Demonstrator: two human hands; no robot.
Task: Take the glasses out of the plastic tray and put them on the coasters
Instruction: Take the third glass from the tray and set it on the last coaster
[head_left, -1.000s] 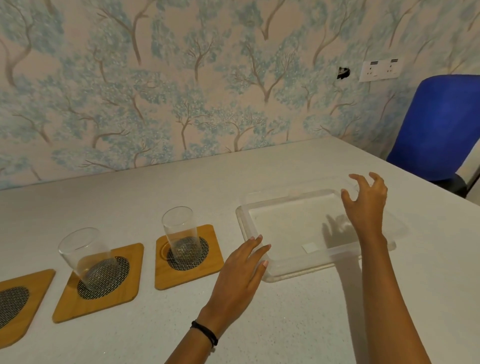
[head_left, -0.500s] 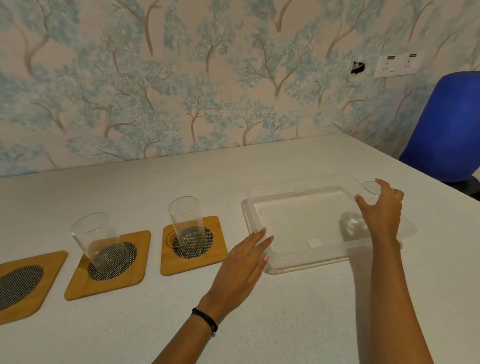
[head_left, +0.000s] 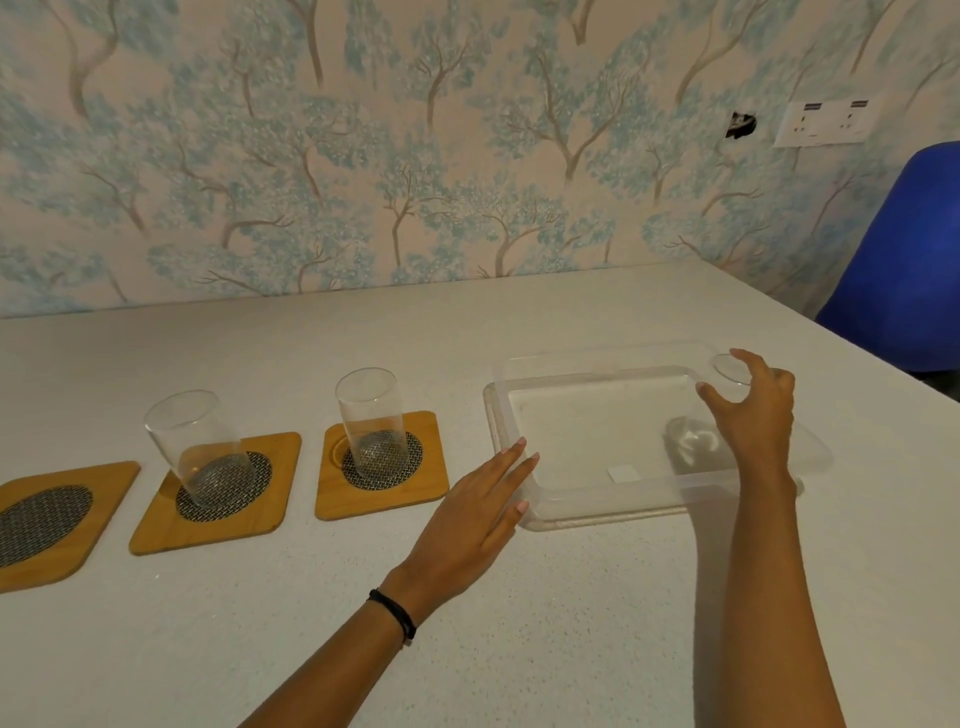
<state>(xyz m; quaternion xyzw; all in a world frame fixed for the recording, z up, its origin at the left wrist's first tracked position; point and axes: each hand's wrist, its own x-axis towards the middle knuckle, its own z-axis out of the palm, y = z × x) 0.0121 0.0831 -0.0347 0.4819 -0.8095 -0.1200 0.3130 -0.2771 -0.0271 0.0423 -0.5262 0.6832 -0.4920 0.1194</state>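
A clear plastic tray (head_left: 597, 512) lies on the white table. At the tray's right side my right hand (head_left: 753, 415) is curled around a clear glass (head_left: 727, 370); only its rim shows above my fingers. My left hand (head_left: 478, 512) lies flat with fingers stretched out, its fingertips touching the tray's near left corner. Three wooden coasters with mesh centres sit in a row to the left. An upright glass (head_left: 371, 421) stands on the right coaster (head_left: 431, 467), and another glass (head_left: 197, 447) on the middle coaster (head_left: 280, 452). The left coaster (head_left: 111, 478) is bare.
The table (head_left: 519, 623) meets a wall with tree-pattern wallpaper at the back. A blue chair (head_left: 904, 270) stands past the table's right edge, close to the tray. A double wall socket (head_left: 826, 122) is on the wall above it.
My right hand came down from above the tray and closed around the glass at the tray's right side. My left hand has stayed at the tray's corner.
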